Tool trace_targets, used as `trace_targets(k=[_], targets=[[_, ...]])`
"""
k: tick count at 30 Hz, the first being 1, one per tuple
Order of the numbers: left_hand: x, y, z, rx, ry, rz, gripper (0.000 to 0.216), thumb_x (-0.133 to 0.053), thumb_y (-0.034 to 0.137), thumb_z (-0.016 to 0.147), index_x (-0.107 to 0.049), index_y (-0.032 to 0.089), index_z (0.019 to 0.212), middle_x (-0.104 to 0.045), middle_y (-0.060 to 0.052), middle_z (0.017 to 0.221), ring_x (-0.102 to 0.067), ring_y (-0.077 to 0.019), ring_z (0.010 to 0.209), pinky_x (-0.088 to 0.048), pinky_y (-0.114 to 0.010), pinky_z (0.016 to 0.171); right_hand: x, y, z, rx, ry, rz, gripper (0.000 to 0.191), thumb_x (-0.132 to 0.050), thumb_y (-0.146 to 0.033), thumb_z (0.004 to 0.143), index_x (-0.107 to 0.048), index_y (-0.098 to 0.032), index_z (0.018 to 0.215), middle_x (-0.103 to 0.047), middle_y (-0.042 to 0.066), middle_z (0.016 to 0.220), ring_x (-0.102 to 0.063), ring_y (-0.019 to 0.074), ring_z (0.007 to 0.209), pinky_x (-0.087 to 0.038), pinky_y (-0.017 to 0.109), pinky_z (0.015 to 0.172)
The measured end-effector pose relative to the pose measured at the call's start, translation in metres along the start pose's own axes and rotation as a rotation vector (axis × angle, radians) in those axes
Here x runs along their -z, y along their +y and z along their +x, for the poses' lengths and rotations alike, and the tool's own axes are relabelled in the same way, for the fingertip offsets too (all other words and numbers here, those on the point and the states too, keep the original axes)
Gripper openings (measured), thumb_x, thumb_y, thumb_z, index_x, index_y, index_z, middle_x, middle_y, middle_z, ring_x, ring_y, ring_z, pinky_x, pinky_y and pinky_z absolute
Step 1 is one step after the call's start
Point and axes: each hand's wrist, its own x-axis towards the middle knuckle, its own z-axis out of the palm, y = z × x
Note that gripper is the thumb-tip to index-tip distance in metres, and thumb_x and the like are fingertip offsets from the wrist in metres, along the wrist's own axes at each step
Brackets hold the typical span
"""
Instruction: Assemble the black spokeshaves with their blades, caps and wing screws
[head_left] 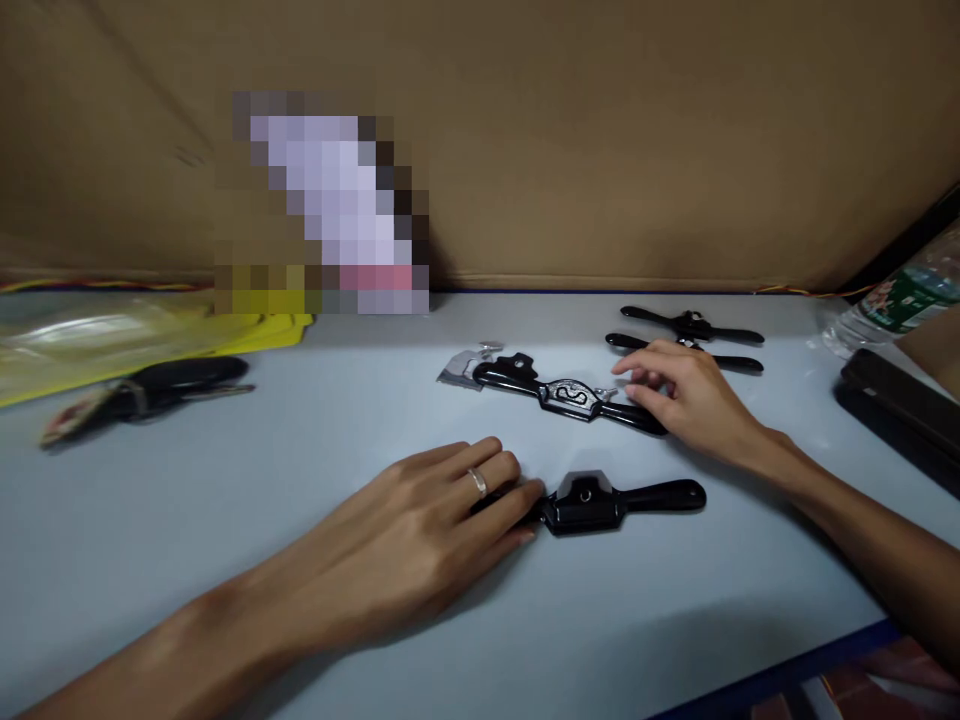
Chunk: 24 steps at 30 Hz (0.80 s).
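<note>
My left hand [442, 520] lies on the pale table, its fingers closed over the left handle of a black spokeshave [622, 498] near the front. My right hand [686, 395] rests with curled fingers on the right handle of a second black spokeshave [562, 392] in the middle of the table. Small metal parts [465, 365] lie at that tool's left end. Behind my right hand lie two more black spokeshaves [694, 325], side by side.
A cardboard wall [600, 130] closes off the back. At left sit yellow plastic bags [112, 335] and a dark tool [161, 385]. A plastic bottle [900, 300] and a black case [900, 410] stand at right. The table's blue edge [787, 675] runs front right.
</note>
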Motion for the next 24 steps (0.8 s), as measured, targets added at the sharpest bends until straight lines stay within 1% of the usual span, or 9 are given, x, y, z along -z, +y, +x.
trace_targets(k=[2,4,8,10,13,15,19,21,24], targets=[[-0.001,0.000,0.000,0.001,0.005,0.007,0.021,-0.045,0.019,0.105,-0.064,0.011,0.110,-0.066,-0.008,0.091,-0.058,-0.0220,0.078,-0.048,-0.036,0.062,-0.004,0.003,0.003,0.069,-0.046,0.030,0.030,-0.061,-0.006,0.089,-0.077,-0.022,0.109,-0.065,0.004,0.098,-0.060,0.0156,0.081,-0.046,0.032,0.076],[-0.001,0.000,0.001,0.001,0.007,0.014,0.021,-0.045,0.019,0.105,-0.064,0.012,0.110,-0.066,-0.008,0.091,-0.058,-0.0223,0.077,-0.048,-0.036,0.062,-0.004,0.005,0.006,0.125,-0.083,0.046,0.033,-0.060,-0.005,0.090,-0.078,-0.025,0.110,-0.064,0.004,0.101,-0.060,0.0155,0.084,-0.047,0.032,0.079],[-0.001,0.001,0.002,0.011,-0.016,0.008,0.023,-0.044,0.019,0.105,-0.066,0.012,0.108,-0.064,-0.007,0.088,-0.057,-0.0215,0.075,-0.050,-0.037,0.063,0.003,0.005,0.008,0.146,-0.167,0.057,0.021,-0.068,-0.013,0.089,-0.080,-0.024,0.102,-0.063,0.004,0.102,-0.060,0.0154,0.082,-0.046,0.031,0.075],[0.000,0.001,0.002,0.013,-0.032,0.013,0.024,-0.045,0.020,0.104,-0.066,0.011,0.108,-0.063,-0.006,0.087,-0.057,-0.0214,0.075,-0.050,-0.036,0.063,0.007,0.004,0.008,0.157,-0.185,0.025,0.015,-0.068,-0.016,0.090,-0.079,-0.023,0.097,-0.064,0.004,0.099,-0.060,0.0159,0.081,-0.045,0.031,0.073],[0.000,0.000,0.001,0.020,-0.051,0.020,0.024,-0.046,0.023,0.104,-0.067,0.011,0.108,-0.063,-0.006,0.086,-0.056,-0.0211,0.076,-0.051,-0.035,0.064,0.012,0.003,0.003,0.183,-0.201,-0.066,0.018,-0.059,-0.017,0.094,-0.076,-0.022,0.092,-0.065,0.004,0.094,-0.059,0.0164,0.077,-0.044,0.032,0.070],[0.000,0.000,0.001,0.030,-0.056,0.029,0.023,-0.047,0.024,0.104,-0.066,0.011,0.108,-0.063,-0.005,0.086,-0.056,-0.0204,0.076,-0.050,-0.034,0.064,0.016,0.003,-0.001,0.192,-0.225,-0.142,0.021,-0.053,-0.019,0.096,-0.074,-0.022,0.095,-0.065,0.005,0.094,-0.060,0.0177,0.078,-0.044,0.032,0.070],[0.001,0.000,0.002,0.038,-0.077,0.029,0.024,-0.046,0.025,0.105,-0.066,0.012,0.109,-0.063,-0.005,0.087,-0.055,-0.0193,0.077,-0.049,-0.033,0.064,0.022,0.009,-0.007,0.190,-0.214,-0.245,0.023,-0.051,-0.025,0.096,-0.071,-0.021,0.106,-0.066,0.008,0.098,-0.062,0.0213,0.080,-0.045,0.035,0.072],[0.001,0.000,0.002,0.040,-0.081,0.014,0.025,-0.045,0.025,0.105,-0.066,0.011,0.109,-0.063,-0.005,0.088,-0.054,-0.0188,0.076,-0.049,-0.032,0.064,0.024,0.014,-0.009,0.186,-0.187,-0.280,0.021,-0.053,-0.028,0.093,-0.071,-0.021,0.102,-0.066,0.008,0.097,-0.062,0.0216,0.077,-0.045,0.036,0.070],[0.003,0.001,0.001,0.041,-0.086,-0.002,0.025,-0.045,0.025,0.105,-0.066,0.012,0.109,-0.062,-0.005,0.087,-0.052,-0.0182,0.075,-0.049,-0.032,0.064,0.026,0.022,-0.010,0.197,-0.159,-0.319,0.018,-0.052,-0.029,0.093,-0.068,-0.022,0.087,-0.064,0.007,0.090,-0.059,0.0207,0.071,-0.043,0.037,0.067]])
